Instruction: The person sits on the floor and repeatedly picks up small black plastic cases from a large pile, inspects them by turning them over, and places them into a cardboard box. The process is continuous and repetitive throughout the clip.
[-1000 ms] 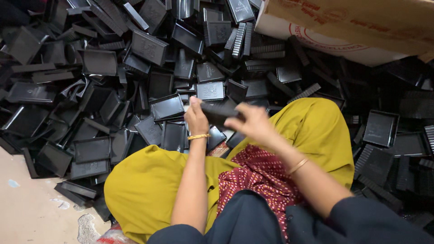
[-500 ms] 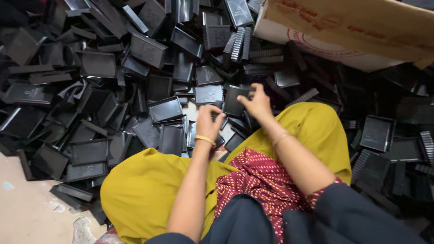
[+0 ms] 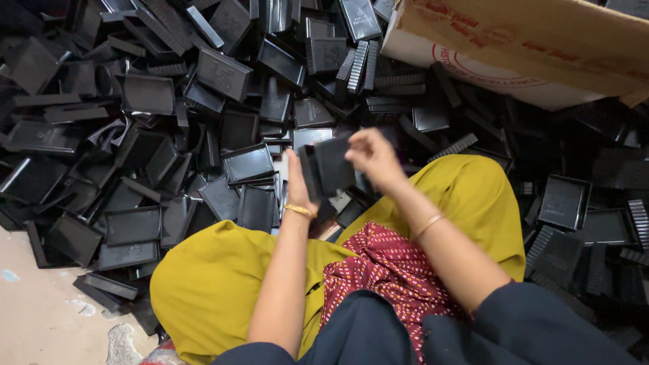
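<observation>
I sit on the floor with my knees in yellow cloth, facing a big heap of black plastic trays (image 3: 250, 162). My left hand (image 3: 295, 181) and my right hand (image 3: 370, 154) are raised together over my lap and hold a black plastic tray piece (image 3: 329, 167) between them. The left palm presses its left edge, and the right fingers grip its top right side. The piece is blurred, so I cannot tell whether it is one part or two stacked.
Black trays and ribbed black lids (image 3: 358, 64) cover the floor ahead and on both sides. A brown cardboard box (image 3: 527, 47) lies at the top right. Bare concrete floor (image 3: 40, 318) shows at the bottom left.
My right hand reached forward into the heap, picked up a black piece and drew it back. Both hands have come together on it above my lap.
</observation>
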